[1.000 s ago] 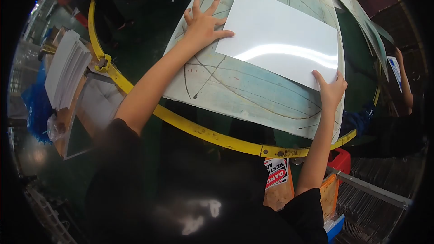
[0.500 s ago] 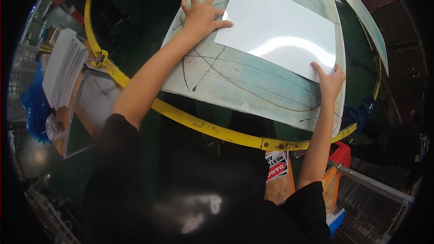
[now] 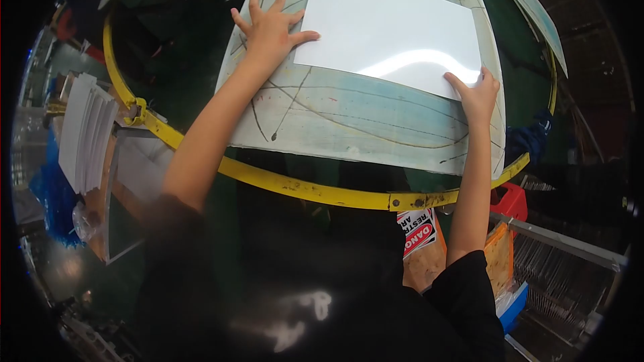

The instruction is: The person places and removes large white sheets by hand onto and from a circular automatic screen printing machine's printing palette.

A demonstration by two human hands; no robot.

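Note:
A glossy white sheet (image 3: 382,23) lies flat on a stained, pale blue-green board (image 3: 349,121) marked with dark lines. My left hand (image 3: 270,32) rests on the board by the sheet's left edge, fingers spread wide, with the thumb tip at that edge. At the sheet's near right corner is my right hand (image 3: 479,99). Its thumb lies by the near edge and its fingers are at the right edge, closed around the corner. A bright light reflection curves across the sheet near this hand.
A yellow curved rail (image 3: 302,190) runs between my body and the board. A stack of white sheets (image 3: 87,134) stands at left, near blue plastic (image 3: 54,194). Another board (image 3: 530,3) is at upper right. Below right are a danger sign (image 3: 419,234) and a metal rack (image 3: 550,261).
The board, sheet and both hands have shifted left together in view, and the surroundings have shifted too. Both hands keep about the same places against the sheet.

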